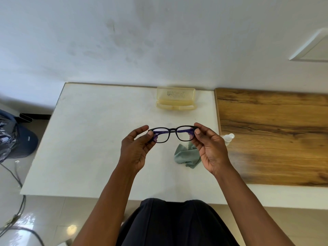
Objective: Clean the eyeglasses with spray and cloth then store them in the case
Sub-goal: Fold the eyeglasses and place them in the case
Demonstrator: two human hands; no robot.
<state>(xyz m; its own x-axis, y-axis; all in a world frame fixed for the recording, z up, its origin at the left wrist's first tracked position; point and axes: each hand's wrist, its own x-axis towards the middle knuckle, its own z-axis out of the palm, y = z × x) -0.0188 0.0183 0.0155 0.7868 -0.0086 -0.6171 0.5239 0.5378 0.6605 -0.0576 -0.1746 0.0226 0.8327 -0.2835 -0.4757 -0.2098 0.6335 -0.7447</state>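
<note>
Both hands, left hand (136, 148) and right hand (209, 148), pinch the black eyeglasses (173, 133) by their ends above a white counter (99, 139) against a pale wall (142, 41). A green cloth (186, 157), a spray bottle (229, 137) and an open yellowish case (176, 98) lie on the counter, beside a wood-grain panel (275, 135).

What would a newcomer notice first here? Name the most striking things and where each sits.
First, the black-framed eyeglasses held up over the white table, the left hand and right hand each pinching one end. Behind them, at the table's far edge, a yellowish translucent case lies open. A crumpled green cloth rests under the right hand, with a small spray bottle beside it at the wooden board's edge.
</note>
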